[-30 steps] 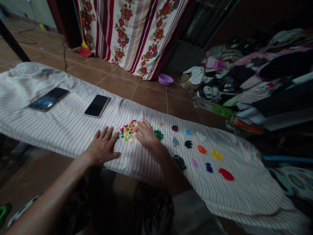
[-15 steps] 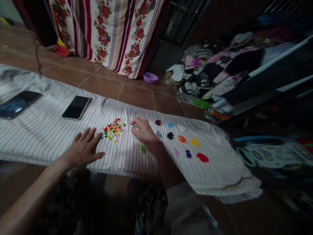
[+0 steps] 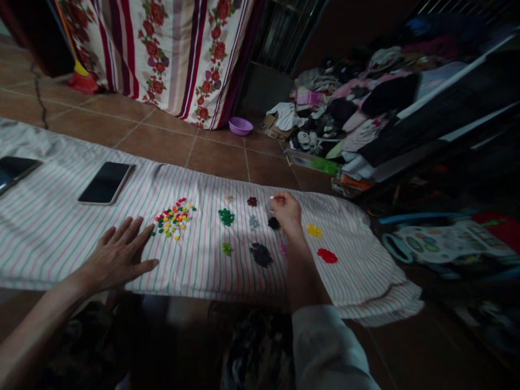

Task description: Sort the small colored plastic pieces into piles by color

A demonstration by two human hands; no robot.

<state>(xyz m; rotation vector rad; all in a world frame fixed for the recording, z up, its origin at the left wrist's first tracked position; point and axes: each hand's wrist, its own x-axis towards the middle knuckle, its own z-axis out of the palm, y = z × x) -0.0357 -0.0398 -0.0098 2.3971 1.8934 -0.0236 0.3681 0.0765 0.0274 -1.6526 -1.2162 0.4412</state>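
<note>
My left hand (image 3: 116, 257) lies flat with fingers spread on the striped cloth, beside a mixed heap of small coloured pieces (image 3: 174, 218). Over the sorted piles, my right hand (image 3: 286, 211) has its fingers pinched around a tiny white piece (image 3: 272, 199). Near it lie brown (image 3: 252, 201), grey (image 3: 254, 222) and black (image 3: 273, 223) piles. Dark green (image 3: 226, 217), light green (image 3: 226, 249) and dark grey (image 3: 260, 254) piles sit further left and nearer me. Yellow (image 3: 314, 231) and red (image 3: 327, 255) piles lie right of my forearm, which partly covers a pink pile (image 3: 283, 248).
Two phones, one dark with a pale edge (image 3: 106, 183) and one at the left edge (image 3: 16, 169), rest on the striped cloth (image 3: 195, 271). Beyond are a purple basin (image 3: 241, 126), a floral curtain (image 3: 174, 54) and heaped clothes (image 3: 345, 103).
My right hand has moved right, from beside the mixed heap to above the sorted piles, uncovering the dark green and dark grey piles. The view has shifted; my left hand stays spread on the cloth.
</note>
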